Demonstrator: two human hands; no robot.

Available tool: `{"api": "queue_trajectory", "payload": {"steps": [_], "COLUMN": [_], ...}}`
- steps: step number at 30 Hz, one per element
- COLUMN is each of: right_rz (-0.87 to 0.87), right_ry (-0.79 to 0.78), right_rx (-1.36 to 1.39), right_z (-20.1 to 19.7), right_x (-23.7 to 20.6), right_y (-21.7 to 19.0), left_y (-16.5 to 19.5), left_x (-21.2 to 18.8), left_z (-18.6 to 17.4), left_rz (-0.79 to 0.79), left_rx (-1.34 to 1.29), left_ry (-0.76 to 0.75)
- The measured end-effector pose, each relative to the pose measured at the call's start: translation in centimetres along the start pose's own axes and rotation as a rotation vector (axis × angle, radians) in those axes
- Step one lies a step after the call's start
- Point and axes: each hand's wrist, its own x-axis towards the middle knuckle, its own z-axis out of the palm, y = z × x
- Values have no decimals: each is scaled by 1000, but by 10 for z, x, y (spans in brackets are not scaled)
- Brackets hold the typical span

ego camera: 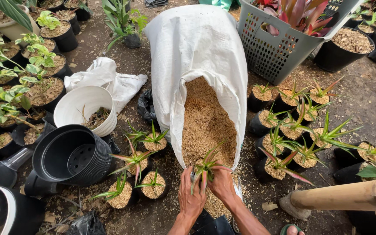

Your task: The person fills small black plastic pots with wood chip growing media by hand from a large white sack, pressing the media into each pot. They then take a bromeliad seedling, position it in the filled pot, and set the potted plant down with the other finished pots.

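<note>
Hands, left hand (pixel 191 196) and right hand (pixel 221 185), clasp upright seedling (pixel 206 167), leaves pointing upward.

Soft even daylight, faint shadows, sharp centre, wide-angle bending at edges, no glare

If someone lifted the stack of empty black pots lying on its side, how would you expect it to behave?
The stack of black pots looks like thin, empty plastic, so probably light. Lying on its side, it may roll if nudged. The nested pots could slide apart unless gripped at the rim.
</note>
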Motion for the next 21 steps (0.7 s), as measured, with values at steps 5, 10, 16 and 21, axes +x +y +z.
{"api": "queue_trajectory", "payload": {"steps": [5,10,16,21], "right_rz": [7,-47,250,221], "right_ry": [5,-75,62,7], "right_rx": [-11,51,305,-27], "right_z": [7,-1,-18,-16], "right_x": [1,1,18,61], "right_y": [0,11,33,46], "left_y": [-1,-3,-8,-9], "left_x": [-5,-5,-9,-6], "left_z": [0,7,18,25], "left_rz": [98,37,-17,-10], "left_rx": [94,142,47,12], "left_ry": [63,-12,4,41]}}
